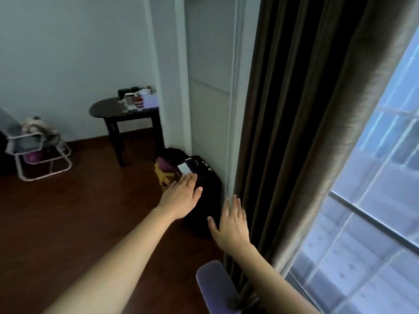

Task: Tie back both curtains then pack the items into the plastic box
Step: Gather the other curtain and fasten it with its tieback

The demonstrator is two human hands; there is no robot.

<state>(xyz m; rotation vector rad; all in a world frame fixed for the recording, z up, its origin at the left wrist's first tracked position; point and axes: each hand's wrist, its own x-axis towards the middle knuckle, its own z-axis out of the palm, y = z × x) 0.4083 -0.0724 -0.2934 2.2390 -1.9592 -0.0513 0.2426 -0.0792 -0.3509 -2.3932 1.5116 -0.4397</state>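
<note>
A dark brown curtain [301, 132] hangs in folds beside the window, gathered toward the wall. My right hand [231, 225] is stretched out flat, its fingertips close to the curtain's left edge; whether they touch it I cannot tell. My left hand [183, 196] reaches forward with straight fingers, held over a black suitcase [204, 200] on the floor. Neither hand holds anything. No tie-back or plastic box is visible.
A dark round table [108, 109] with several small items stands against the wall. A white-framed folding chair [38, 152] with clothes sits at left. Bags [167, 168] lie by the suitcase. A purple armrest [217, 288] is near my right arm. Window [381, 200] at right.
</note>
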